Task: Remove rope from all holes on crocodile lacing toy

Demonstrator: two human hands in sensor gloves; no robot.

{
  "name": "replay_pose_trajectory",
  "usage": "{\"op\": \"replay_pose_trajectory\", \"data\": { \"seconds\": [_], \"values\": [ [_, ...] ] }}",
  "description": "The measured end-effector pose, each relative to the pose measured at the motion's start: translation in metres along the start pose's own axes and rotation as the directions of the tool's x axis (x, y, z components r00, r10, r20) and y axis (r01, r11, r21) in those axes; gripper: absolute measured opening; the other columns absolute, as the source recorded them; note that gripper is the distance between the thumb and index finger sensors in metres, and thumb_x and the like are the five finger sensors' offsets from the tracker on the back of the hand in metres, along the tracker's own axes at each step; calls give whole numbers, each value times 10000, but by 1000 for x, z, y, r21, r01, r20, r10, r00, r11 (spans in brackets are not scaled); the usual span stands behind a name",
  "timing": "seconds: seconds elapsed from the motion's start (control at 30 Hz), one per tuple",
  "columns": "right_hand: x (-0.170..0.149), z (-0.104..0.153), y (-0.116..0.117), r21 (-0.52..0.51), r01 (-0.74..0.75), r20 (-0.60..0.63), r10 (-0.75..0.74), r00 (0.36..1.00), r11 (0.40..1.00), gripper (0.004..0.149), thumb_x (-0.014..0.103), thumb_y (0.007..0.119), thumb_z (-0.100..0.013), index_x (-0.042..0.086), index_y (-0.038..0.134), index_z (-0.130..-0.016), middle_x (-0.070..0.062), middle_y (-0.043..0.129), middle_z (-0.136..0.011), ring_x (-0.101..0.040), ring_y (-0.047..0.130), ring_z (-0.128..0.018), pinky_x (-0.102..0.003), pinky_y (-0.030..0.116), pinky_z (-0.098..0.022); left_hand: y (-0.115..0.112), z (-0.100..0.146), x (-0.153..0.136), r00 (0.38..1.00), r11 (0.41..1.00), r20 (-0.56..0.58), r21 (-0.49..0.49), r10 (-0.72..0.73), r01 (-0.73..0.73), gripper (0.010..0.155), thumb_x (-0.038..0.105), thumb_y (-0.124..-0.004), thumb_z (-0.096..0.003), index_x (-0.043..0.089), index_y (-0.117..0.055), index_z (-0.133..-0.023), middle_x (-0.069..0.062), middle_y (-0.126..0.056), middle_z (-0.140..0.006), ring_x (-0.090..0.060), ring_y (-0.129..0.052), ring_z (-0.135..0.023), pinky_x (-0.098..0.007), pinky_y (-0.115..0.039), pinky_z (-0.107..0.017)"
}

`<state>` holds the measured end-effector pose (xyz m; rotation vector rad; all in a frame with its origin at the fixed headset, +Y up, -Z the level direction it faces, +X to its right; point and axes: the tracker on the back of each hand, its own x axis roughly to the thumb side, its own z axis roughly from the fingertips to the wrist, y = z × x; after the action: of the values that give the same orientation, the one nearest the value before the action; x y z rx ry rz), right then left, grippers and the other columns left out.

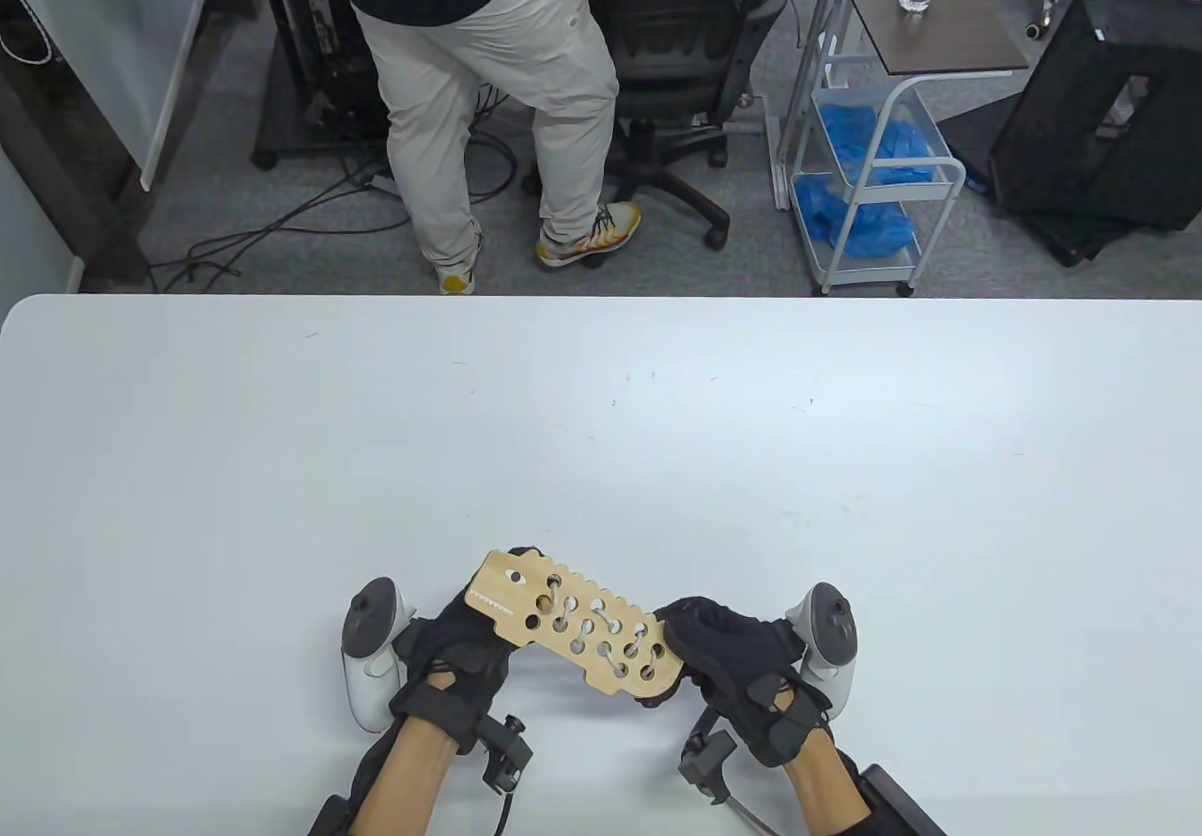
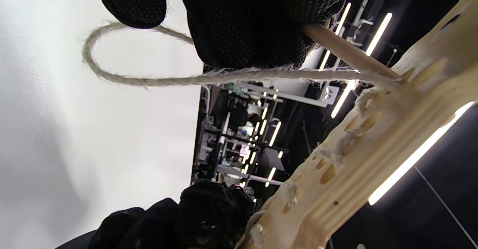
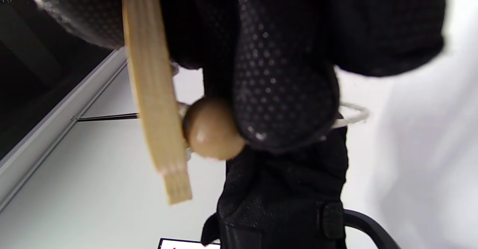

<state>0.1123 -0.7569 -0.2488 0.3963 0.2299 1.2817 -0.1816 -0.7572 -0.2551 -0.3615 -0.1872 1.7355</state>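
Table view is showing both hands holding the crocodile [image 1: 582,625] up over the table [image 1: 601,423] near its front edge, the left hand [image 1: 460,662] gripping the head end and the right hand [image 1: 742,662] gripping the tail end, with rope [image 1: 601,637] lacing the holes. Left wrist view is showing what that hides: the underside, where rope [image 2: 157,79] is looping out from the board [image 2: 373,148] past a wooden stick [image 2: 347,51] under the left fingers [image 2: 246,25]. Right wrist view is showing the board's edge [image 3: 153,92] and a brown bead [image 3: 209,129] against it, with a right finger [image 3: 283,84] pressing on the bead.
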Motion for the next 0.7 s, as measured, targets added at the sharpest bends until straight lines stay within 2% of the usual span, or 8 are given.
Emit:
{"op": "replay_pose_trajectory", "data": {
  "seconds": [0.17, 0.27, 0.37, 0.43, 0.5, 0.6, 0.63, 0.7],
  "values": [
    [0, 0, 1, -5, -4, -3, 4, 1000, 1000, 442, 421, 812, -451, 59, 816, -704, -185, 1005, -617, -332, 1071, -338, -520, 875, -266, 2, 3, 0, 999, 998, -24, 66, -24, 26, 435, 332, -710, -550, 360, -678, -983, 86, -904, -890, -141, -894, -760, -566, -680, -700],
    [1, 1, -1, -57, -40, -10, 39, 999, 998, 440, 402, 791, -456, 40, 805, -705, -201, 996, -607, -343, 1063, -330, -528, 866, -262, 2, 4, 0, 1000, 996, -20, 85, -17, 18, 432, 346, -725, -550, 376, -691, -979, 87, -901, -896, -143, -891, -767, -564, -679, -702],
    [3, 3, -7, -128, -151, -42, 147, 988, 980, 428, 395, 771, -458, 39, 811, -692, -189, 1006, -575, -324, 1067, -298, -517, 873, -243, -2, 2, 0, 1000, 999, 7, 32, 21, -21, 417, 379, -747, -547, 416, -736, -962, 85, -888, -925, -154, -880, -797, -571, -667, -710],
    [4, 4, -10, -169, -154, -37, 150, 988, 973, 423, 393, 767, -458, 41, 814, -689, -184, 1009, -566, -321, 1066, -289, -516, 871, -240, -5, 2, 1, 998, 999, 38, 8, 52, -52, 431, 363, -735, -552, 410, -738, -981, 79, -870, -959, -154, -864, -830, -576, -657, -718],
    [6, 7, -12, -233, -132, -32, 128, 991, 963, 421, 389, 767, -457, 40, 814, -688, -187, 1008, -565, -323, 1065, -288, -519, 869, -241, -10, 0, 3, 991, 994, 88, -42, 102, -99, 487, 291, -706, -562, 375, -693, -1041, 45, -811, -1039, -192, -812, -908, -598, -629, -728],
    [8, 9, -14, -280, -133, -31, 130, 991, 951, 421, 395, 763, -456, 45, 813, -685, -179, 1010, -559, -314, 1067, -284, -514, 872, -239, -15, -1, 6, 986, 991, 131, -100, 101, -88, 572, 226, -681, -571, 334, -565, -1120, 13, -701, -1142, -237, -717, -1005, -626, -586, -744],
    [9, 10, -14, -295, -125, -26, 123, 992, 947, 421, 393, 762, -457, 44, 809, -686, -179, 1007, -564, -316, 1066, -287, -516, 871, -241, -16, -2, 7, 984, 989, 147, -119, 105, -88, 594, 341, -642, -566, 331, -503, -1143, 2, -657, -1171, -252, -675, -1033, -631, -572, -749],
    [10, 11, -16, -331, -127, -23, 127, 992, 935, 420, 388, 767, -454, 39, 810, -683, -185, 1006, -563, -325, 1063, -288, -523, 867, -244, -18, -2, 8, 979, 983, 156, -150, 131, -108, 652, 416, -650, -574, 319, -413, -1173, -45, -564, -1222, -296, -602, -1075, -647, -544, -756]
  ]
}}
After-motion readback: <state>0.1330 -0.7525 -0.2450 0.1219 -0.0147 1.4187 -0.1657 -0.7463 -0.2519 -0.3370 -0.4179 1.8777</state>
